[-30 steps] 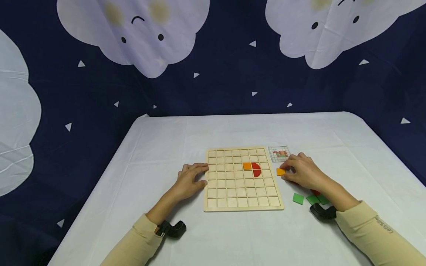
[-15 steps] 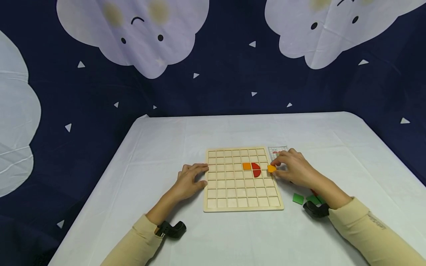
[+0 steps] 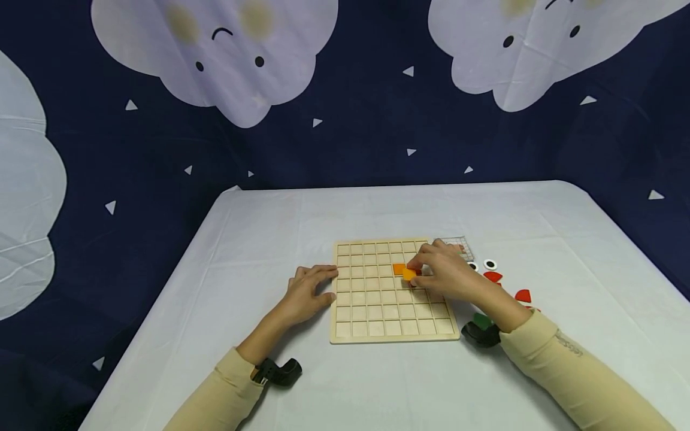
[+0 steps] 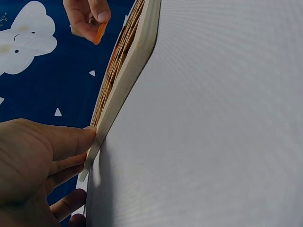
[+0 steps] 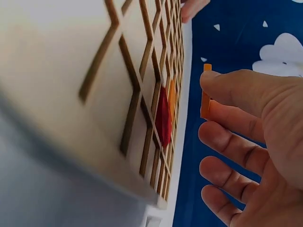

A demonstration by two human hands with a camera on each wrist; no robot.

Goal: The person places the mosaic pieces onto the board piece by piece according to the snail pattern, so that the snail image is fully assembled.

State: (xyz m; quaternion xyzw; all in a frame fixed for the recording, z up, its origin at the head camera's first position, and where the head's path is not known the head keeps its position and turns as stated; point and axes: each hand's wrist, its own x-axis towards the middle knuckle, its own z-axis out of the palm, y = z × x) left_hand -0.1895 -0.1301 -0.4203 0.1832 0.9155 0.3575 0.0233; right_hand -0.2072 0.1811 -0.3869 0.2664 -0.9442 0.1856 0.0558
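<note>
My right hand (image 3: 450,272) pinches an orange square tile (image 3: 409,274) between thumb and fingers. In the right wrist view this tile (image 5: 206,92) stands on edge in the grip, apart from the board's surface. Below it lies the wooden grid board (image 3: 366,299), where another orange tile (image 3: 398,269) sits in a cell. Beside that one, red curved pieces (image 5: 164,118) lie in the grid; the held tile and hand cover most of them in the head view. With fingers extended, my left hand (image 3: 307,296) touches the board's left edge, thumb against the rim in the left wrist view.
A small gridded picture card (image 3: 459,242) lies at the board's upper right, partly behind the right hand. Right of the board are a round eye piece (image 3: 490,264), red pieces (image 3: 523,296) and a green tile (image 3: 481,321), some hidden under the right forearm.
My right hand has carried the orange tile leftward from the table beside the board to over the red pieces, uncovering eye and red pieces behind it. The left hand stays put.
</note>
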